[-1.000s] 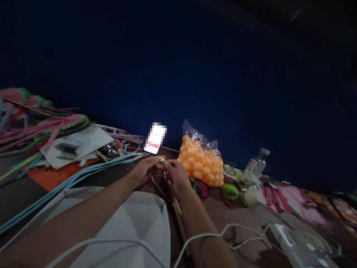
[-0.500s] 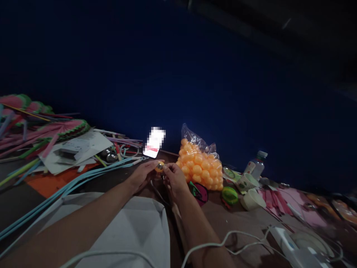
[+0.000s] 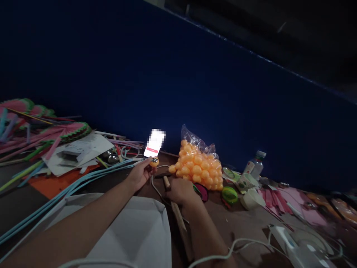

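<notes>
One small orange ball [image 3: 154,161] with a shiny, silvery upper part sits between the fingers of the left hand [image 3: 139,176], which are closed narrowly on it; it is held above the worktop [image 3: 240,221], just below a lit phone [image 3: 154,144] whose screen is largely pixelated. The right hand [image 3: 181,191] is well apart from the ball, its back to the camera, over a wooden stick [image 3: 181,227]; its fingers are mostly hidden, so I cannot tell whether they are spread or gripping something.

Just beyond the right hand stands a clear plastic bag [image 3: 199,168] filled with orange balls; near its right lower edge lie a magenta disc [image 3: 204,193], partly behind the right wrist, and a green striped ball [image 3: 229,195]; farther right are a pale cup [image 3: 252,199], a leaf-patterned cup [image 3: 247,182] and a clear bottle [image 3: 254,166] with a label.

To the left, light blue cords [image 3: 83,179] run diagonally past the left forearm; above them are shiny silver balls [image 3: 112,159], white paper [image 3: 97,143], an orange sheet [image 3: 60,182] and pink-and-green fans [image 3: 69,129]; a large white sheet [image 3: 136,227] fills the near side, partly under the left forearm; a pale cable [image 3: 212,257] crosses the foreground; a dark blue surface [image 3: 167,74] rises behind everything.
</notes>
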`<state>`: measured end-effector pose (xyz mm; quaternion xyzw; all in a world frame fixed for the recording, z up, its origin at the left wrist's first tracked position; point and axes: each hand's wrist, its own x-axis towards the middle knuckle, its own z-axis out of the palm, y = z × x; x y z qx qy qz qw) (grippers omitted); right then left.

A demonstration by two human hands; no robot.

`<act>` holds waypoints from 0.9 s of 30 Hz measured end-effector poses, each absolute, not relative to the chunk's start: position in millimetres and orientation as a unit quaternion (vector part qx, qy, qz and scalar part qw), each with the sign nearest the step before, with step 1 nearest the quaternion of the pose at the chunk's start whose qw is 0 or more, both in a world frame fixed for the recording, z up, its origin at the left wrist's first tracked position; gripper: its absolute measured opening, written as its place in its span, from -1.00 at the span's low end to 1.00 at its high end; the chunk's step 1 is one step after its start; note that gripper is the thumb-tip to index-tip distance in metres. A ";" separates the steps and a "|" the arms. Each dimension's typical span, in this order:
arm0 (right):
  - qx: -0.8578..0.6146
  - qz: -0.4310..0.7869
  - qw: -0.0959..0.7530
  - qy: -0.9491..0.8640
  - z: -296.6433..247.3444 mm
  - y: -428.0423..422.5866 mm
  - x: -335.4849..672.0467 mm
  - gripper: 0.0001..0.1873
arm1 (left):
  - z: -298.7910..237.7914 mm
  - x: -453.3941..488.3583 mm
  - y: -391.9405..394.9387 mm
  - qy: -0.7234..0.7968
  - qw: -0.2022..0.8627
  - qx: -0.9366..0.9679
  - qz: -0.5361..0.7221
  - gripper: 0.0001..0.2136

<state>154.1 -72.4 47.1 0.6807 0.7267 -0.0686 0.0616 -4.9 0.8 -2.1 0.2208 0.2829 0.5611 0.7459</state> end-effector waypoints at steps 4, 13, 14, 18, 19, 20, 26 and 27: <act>0.658 -0.100 0.070 0.743 33.0 -64.7 153.2 -0.65 | 0.5 -7.0 0.3 0.279 0.752 0.201 0.562 -0.88; 0.680 -0.104 -0.011 0.726 53.6 -64.9 163.8 -0.67 | -0.1 -7.8 4.3 0.282 0.747 0.159 0.580 -0.91; 0.678 -0.114 -0.030 0.726 57.7 -65.6 165.3 -0.67 | -0.2 -7.6 4.5 0.282 0.747 0.157 0.582 -0.91; 0.646 -0.154 -0.133 0.736 72.8 -72.4 166.2 -0.73 | -0.8 -7.1 4.7 0.272 0.747 0.169 0.582 -0.88; 0.632 -0.168 -0.160 0.739 76.7 -75.1 164.8 -0.74 | -0.8 -7.1 4.6 0.271 0.748 0.170 0.582 -0.87; 0.617 -0.186 -0.186 0.741 80.7 -78.1 162.7 -0.74 | -0.7 -7.1 4.6 0.271 0.748 0.167 0.583 -0.87; 0.582 -0.208 -0.272 0.738 94.0 -90.7 147.2 -0.73 | 0.7 -4.3 2.6 0.277 0.747 0.142 0.588 -0.85; 0.581 -0.208 -0.278 0.736 93.2 -90.8 145.6 -0.73 | 0.9 -3.4 2.1 0.281 0.750 0.141 0.582 -0.85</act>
